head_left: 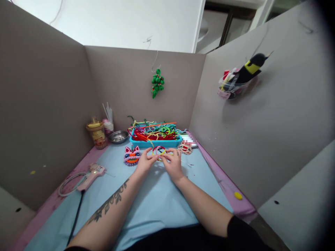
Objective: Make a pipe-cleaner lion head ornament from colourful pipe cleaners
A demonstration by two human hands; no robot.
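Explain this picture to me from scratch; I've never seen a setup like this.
There is no robot here, only a person's two bare hands. The one picture comes from a camera worn on the head, looking forward and down. The left hand and right hand hold thin coloured loops between their fingertips. On the blue cloth, behind the hands, sits a blue tray of coloured strips. A purple face-shaped piece lies to the left, and further left is a pink glue gun.
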